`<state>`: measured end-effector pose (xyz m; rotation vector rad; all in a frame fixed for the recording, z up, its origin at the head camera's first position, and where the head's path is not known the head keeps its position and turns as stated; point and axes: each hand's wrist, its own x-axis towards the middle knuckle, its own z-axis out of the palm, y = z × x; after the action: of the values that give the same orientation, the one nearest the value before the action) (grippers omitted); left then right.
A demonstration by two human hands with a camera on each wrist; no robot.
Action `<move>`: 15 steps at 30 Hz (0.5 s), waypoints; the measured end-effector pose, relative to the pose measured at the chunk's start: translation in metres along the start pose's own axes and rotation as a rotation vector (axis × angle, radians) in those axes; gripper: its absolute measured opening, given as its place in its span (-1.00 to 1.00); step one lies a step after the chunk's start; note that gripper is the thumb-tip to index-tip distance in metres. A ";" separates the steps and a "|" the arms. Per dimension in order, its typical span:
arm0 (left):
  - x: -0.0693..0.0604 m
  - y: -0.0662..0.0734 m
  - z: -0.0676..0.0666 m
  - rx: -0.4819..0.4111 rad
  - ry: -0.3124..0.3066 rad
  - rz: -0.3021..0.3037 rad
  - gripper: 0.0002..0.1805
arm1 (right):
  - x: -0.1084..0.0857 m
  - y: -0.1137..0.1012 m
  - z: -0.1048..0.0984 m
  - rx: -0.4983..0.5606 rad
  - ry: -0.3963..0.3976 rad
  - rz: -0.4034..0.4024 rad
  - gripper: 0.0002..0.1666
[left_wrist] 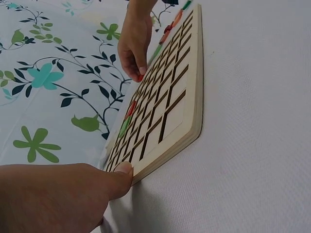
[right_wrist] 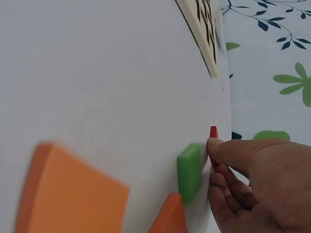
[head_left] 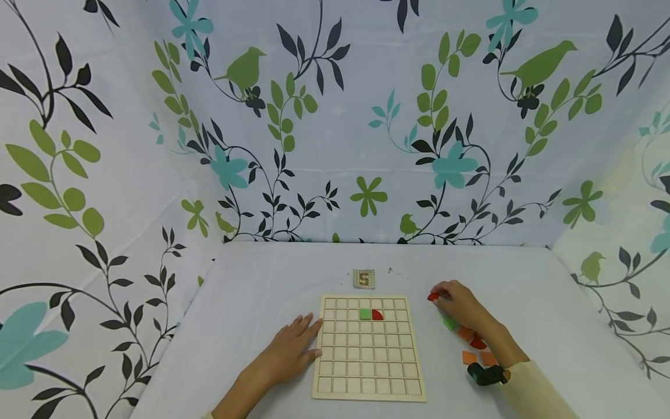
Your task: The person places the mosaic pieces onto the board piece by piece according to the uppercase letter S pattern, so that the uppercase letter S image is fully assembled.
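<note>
Pinches red piece (head_left: 432, 297) in right hand (head_left: 460, 305), protruding leftward, with unclear long axis, near far right corner of board (head_left: 368, 354). Rests left hand (head_left: 290, 349), loosely spread, at left edge. Has board lengthwise front-to-back, with room before green piece (right_wrist: 192, 170).

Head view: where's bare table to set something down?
Bare table: left of the card, beyond the left hand; a narrow strip between the board and loose pieces; right of the right arm. Crowded: around those pieces and the right hand.
</note>
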<state>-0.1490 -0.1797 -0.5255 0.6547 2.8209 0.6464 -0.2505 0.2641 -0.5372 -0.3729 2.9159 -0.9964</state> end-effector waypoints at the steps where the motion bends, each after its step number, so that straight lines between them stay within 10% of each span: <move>1: 0.000 0.000 0.000 0.001 -0.001 -0.002 -0.27 | 0.003 -0.002 0.001 -0.004 0.000 -0.007 -0.76; 15: -0.001 0.001 0.000 0.002 -0.009 -0.010 -0.26 | 0.035 -0.046 0.027 0.058 0.031 0.011 -0.71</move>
<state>-0.1480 -0.1791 -0.5246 0.6413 2.8150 0.6376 -0.2717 0.2046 -0.5294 -0.3409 2.9054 -1.0920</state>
